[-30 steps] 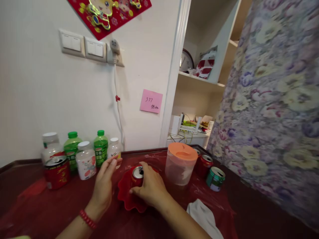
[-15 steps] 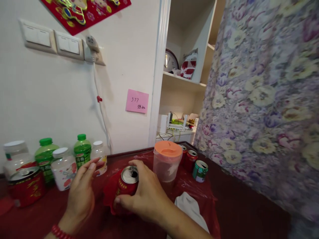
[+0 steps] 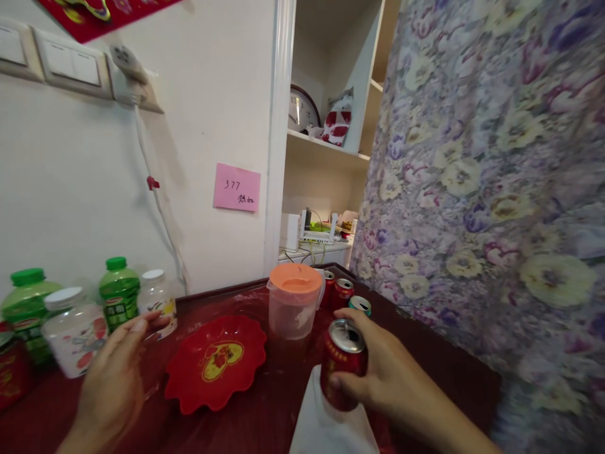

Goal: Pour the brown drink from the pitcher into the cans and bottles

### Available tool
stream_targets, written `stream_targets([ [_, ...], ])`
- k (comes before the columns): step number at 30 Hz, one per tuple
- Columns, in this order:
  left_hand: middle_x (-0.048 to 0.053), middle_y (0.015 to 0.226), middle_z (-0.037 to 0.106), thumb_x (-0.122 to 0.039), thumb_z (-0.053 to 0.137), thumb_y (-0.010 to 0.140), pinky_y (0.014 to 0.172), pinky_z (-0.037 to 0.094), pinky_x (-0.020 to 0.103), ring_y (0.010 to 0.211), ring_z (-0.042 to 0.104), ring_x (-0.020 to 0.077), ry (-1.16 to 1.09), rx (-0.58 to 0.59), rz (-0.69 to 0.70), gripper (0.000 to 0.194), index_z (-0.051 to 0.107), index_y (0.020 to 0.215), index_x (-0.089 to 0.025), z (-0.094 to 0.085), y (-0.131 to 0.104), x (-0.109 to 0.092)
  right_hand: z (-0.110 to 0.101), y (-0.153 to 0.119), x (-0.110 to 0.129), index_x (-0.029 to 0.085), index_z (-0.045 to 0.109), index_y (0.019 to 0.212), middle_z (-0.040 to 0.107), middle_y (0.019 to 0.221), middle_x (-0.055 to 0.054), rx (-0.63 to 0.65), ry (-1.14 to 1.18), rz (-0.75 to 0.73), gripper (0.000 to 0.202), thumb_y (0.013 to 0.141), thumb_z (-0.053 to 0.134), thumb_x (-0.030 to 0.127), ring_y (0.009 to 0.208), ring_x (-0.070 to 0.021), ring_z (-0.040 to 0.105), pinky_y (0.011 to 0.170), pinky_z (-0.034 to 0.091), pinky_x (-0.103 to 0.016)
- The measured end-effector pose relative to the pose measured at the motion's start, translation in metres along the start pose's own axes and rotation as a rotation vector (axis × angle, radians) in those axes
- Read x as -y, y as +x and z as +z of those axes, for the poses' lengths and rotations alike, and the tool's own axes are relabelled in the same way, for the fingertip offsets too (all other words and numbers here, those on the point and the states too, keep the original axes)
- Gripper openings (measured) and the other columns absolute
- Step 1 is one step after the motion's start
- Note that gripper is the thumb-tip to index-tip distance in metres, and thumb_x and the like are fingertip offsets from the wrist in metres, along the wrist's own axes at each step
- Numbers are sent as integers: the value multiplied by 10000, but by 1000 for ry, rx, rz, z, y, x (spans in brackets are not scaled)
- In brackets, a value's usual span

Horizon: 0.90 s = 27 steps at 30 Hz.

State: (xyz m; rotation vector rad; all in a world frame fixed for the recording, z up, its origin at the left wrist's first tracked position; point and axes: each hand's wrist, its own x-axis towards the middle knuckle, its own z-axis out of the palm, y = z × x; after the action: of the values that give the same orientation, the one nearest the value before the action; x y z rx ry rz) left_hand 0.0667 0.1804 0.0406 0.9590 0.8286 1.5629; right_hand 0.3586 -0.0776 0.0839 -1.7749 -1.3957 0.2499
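My right hand (image 3: 373, 362) is wrapped round a red soda can (image 3: 341, 372) with an opened silver top. The can is upright over a white cloth (image 3: 326, 422); whether its base touches the cloth or the table I cannot tell. My left hand (image 3: 116, 372) hovers at the left with fingers apart and nothing in it, near a small clear jar with a white lid (image 3: 158, 302). Between the hands lies a red scalloped plate (image 3: 184, 369) with a gold emblem in its middle.
Behind the plate stands a clear pitcher with an orange lid (image 3: 293, 306). Further right are red cans (image 3: 343, 291) and a green can (image 3: 360, 306). Green-capped bottles (image 3: 118, 293), a jar (image 3: 75, 331) and a large red can (image 3: 12, 372) line the left. A floral curtain (image 3: 472, 221) hangs at right.
My right hand has carried the red can rightward, off the red plate and over the white cloth. The plate now shows fully. The camera view has shifted right.
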Motion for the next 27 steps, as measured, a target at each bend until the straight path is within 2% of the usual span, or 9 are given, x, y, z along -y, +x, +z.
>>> stream_targets([
  [5, -20, 984, 797, -540, 901, 702, 1064, 485, 344, 1100, 669, 240, 20, 9, 2, 356, 797, 908, -269, -3, 3, 7, -21, 17, -49, 273, 579, 1432, 687, 1370, -92, -87, -197, 119, 756, 701, 769, 239, 1229, -338, 664, 1032, 490, -446],
  [10, -18, 1001, 812, -465, 811, 821, 1074, 510, 377, 1063, 699, 245, 58, 42, 2, 207, 803, 924, -286, -10, 8, 15, -16, 46, -81, 214, 583, 1429, 700, 1324, -109, -88, -274, 142, 753, 711, 809, 211, 1206, -319, 670, 1019, 489, -419],
  [13, -34, 988, 818, -428, 800, 853, 1043, 527, 338, 1037, 709, 216, 57, 51, 8, 164, 807, 939, -288, -13, 9, 18, -5, 66, -93, 195, 587, 1441, 682, 1356, -121, -65, -272, 112, 808, 675, 842, 163, 1244, -312, 650, 1049, 473, -405],
  [20, -22, 1026, 835, -465, 823, 833, 787, 623, 294, 993, 727, 231, 79, 95, 30, 229, 805, 980, -291, -14, 7, 21, 20, 100, -107, 172, 634, 1340, 700, 1298, -124, -83, -279, 114, 713, 681, 907, 194, 1199, -300, 660, 1033, 477, -385],
  [24, -17, 1034, 839, -563, 827, 833, 762, 634, 282, 984, 730, 227, 90, 109, -3, 297, 820, 982, -306, -16, 6, 22, 29, 109, -114, 153, 630, 1338, 711, 1281, -142, -87, -292, 144, 711, 694, 925, 213, 1178, -309, 677, 1013, 488, -377],
  [27, -31, 1038, 846, -557, 832, 836, 772, 638, 275, 994, 733, 220, 100, 110, -3, 279, 823, 982, -319, -17, 6, 21, 33, 112, -117, 153, 611, 1379, 699, 1318, -153, -100, -310, 157, 731, 719, 920, 226, 1215, -315, 667, 1037, 481, -392],
])
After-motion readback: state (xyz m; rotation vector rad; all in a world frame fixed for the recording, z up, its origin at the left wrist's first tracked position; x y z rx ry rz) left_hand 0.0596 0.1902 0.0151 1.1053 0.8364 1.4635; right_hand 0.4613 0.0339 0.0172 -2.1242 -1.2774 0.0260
